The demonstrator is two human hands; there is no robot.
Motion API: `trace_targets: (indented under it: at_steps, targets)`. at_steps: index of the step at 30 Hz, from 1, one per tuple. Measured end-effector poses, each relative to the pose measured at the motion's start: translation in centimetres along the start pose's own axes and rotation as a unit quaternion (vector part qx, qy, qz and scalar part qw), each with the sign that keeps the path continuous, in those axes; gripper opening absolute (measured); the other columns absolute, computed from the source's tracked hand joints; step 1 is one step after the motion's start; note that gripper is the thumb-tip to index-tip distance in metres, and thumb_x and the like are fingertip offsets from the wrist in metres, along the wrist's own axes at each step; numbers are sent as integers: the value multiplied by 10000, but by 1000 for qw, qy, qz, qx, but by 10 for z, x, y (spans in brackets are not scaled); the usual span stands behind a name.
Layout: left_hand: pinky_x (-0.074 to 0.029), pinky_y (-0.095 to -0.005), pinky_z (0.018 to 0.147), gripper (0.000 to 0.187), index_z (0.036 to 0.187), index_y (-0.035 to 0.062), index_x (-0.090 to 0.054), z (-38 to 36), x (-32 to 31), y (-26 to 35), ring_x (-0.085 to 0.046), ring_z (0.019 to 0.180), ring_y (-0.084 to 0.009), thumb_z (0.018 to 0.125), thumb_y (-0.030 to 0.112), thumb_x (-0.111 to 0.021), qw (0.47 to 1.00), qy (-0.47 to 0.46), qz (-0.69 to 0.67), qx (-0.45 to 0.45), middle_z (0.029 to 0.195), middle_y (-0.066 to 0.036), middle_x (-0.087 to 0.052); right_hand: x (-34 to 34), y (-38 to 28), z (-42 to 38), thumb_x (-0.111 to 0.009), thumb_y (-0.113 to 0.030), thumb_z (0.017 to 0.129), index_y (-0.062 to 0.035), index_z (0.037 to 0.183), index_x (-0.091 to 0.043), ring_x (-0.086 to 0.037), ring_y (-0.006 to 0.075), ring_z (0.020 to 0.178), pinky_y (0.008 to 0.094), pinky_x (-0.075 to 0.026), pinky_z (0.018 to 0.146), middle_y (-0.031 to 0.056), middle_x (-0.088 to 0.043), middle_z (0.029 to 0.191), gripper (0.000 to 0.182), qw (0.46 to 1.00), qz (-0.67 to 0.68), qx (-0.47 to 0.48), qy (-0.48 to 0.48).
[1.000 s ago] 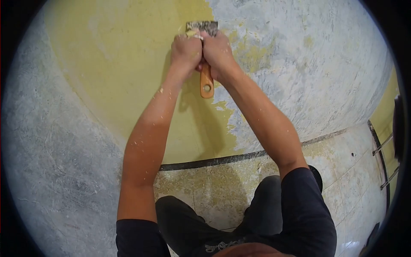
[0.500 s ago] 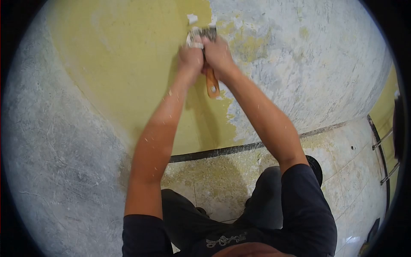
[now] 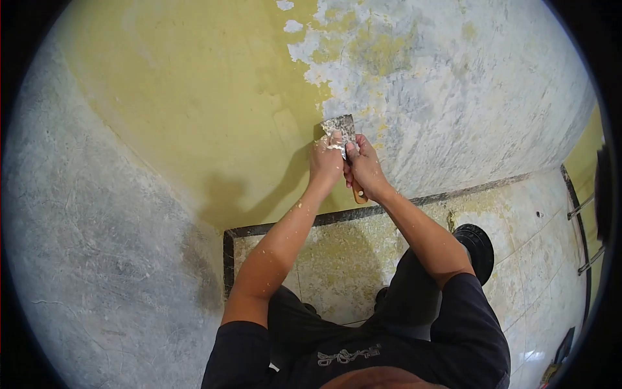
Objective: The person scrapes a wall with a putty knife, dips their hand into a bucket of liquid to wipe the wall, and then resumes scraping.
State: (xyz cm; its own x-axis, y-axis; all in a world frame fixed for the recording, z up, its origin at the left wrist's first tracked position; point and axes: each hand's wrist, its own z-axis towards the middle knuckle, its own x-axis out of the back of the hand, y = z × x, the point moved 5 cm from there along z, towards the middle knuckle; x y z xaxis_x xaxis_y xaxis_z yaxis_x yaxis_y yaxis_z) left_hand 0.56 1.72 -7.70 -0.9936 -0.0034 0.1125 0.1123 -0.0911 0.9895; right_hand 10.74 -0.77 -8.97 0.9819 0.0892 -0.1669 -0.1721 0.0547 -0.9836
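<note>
Single view, recorded from a camera worn on the person's head. It looked forward and steeply down along both outstretched arms toward a wall (image 3: 194,97) that filled the upper and left parts of the frame. A fisheye lens bent the scene into a circle with black corners. The left hand (image 3: 326,162) and right hand (image 3: 365,167) sat near the centre, close to the lens, closed together on a scraper (image 3: 341,129). The wearer's dark shirt (image 3: 453,343) occupied the lower edge, and the tiled floor (image 3: 525,233) curved through the lower right. No second view shared the scene.
</note>
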Motion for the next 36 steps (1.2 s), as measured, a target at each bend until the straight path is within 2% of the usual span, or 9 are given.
trace_targets:
  at_steps: [2,8,10,14,20,25,28,32,36]
  targets:
    - [-390,-322,394,391,825,20,-590,8,-1,-13,-474,389,-150,1002,332,-434,997,52,-20,-50,581,-56,-549,2,2,5,-389,-183,1008,-32,1127,-377,-451,128,396,267,-395,365,45,-504,620,193,997,-38,69,-3]
    - [-406,-316,434,435,810,31,-591,16,-7,5,-508,487,-137,1003,382,-419,999,48,0,14,638,-52,-573,-6,-4,9,-387,-180,1019,-62,1209,-345,-477,96,424,239,-411,378,40,-534,703,227,991,-9,124,46]
    - [-424,-337,500,454,795,20,-596,19,-12,21,-512,542,-140,1005,379,-414,994,60,-17,-88,647,-50,-582,-2,-13,6,-397,-165,1010,-37,1218,-341,-475,107,412,257,-399,370,52,-537,686,250,988,-26,137,62]
    - [-448,-435,591,467,840,-39,-627,21,-20,19,-584,599,-299,986,349,-412,989,101,-16,-110,666,-180,-620,6,-19,10,-408,-153,1000,-20,1263,-339,-465,116,396,281,-377,354,68,-546,680,303,979,-84,157,102]
    - [-453,-457,619,463,849,-40,-639,26,-10,51,-597,635,-351,975,354,-429,991,104,-18,-77,697,-211,-630,-8,-60,14,-424,-135,988,-26,1248,-384,-467,125,394,289,-383,353,86,-552,692,284,982,-79,149,89]
    - [-439,-401,612,436,794,-16,-634,15,-7,35,-544,629,-209,968,356,-489,990,130,-7,-56,652,-91,-600,-7,-52,7,-427,-120,984,-26,1158,-402,-462,130,383,290,-375,343,80,-528,668,200,984,-133,83,88]
    - [-432,-399,607,458,774,-27,-626,17,-3,44,-537,617,-194,964,368,-494,995,74,-59,23,613,-91,-581,-16,-62,4,-421,-99,978,-23,1076,-394,-458,137,370,299,-358,320,78,-506,648,127,991,-103,50,72]
    - [-408,-398,532,479,742,-26,-611,15,-8,25,-502,537,-188,980,363,-467,991,113,41,-54,588,-94,-569,-6,-42,6,-424,-87,970,-9,1113,-388,-469,148,371,316,-359,317,100,-536,671,168,985,-134,74,83]
    - [-414,-399,558,488,742,-32,-604,17,-3,42,-513,565,-197,975,375,-471,995,85,-56,-20,597,-110,-567,-12,-61,8,-435,-93,966,5,1131,-387,-485,168,376,335,-377,333,117,-555,657,198,978,-171,93,77]
